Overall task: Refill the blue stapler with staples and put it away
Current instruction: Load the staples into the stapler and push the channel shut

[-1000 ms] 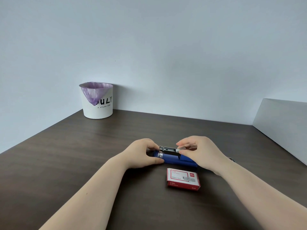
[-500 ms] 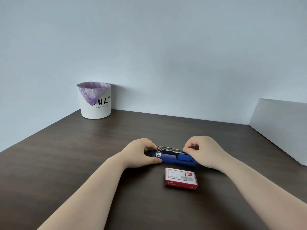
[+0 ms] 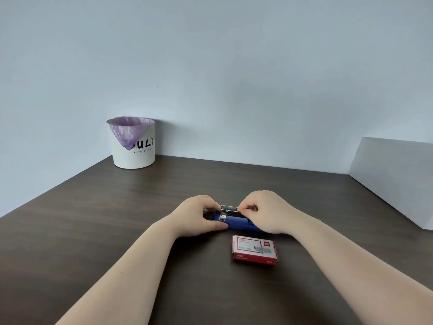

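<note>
The blue stapler [image 3: 236, 223] lies on the dark wooden table [image 3: 117, 219], its metal staple channel [image 3: 229, 210] exposed on top. My left hand [image 3: 199, 215] grips the stapler's left end and holds it down. My right hand [image 3: 269, 211] covers the stapler's right end, its thumb and forefinger pinched at the right end of the channel. What lies between those fingertips is too small to tell. A red and white staple box [image 3: 255, 249] lies closed on the table just in front of the stapler.
A white bin [image 3: 134, 146] with a purple liner stands at the back left by the wall. A white board [image 3: 396, 179] leans at the right edge of the table.
My right hand has come down from above the channel, where it held a strip of staples, onto the channel's right end. My left hand has kept its hold.
</note>
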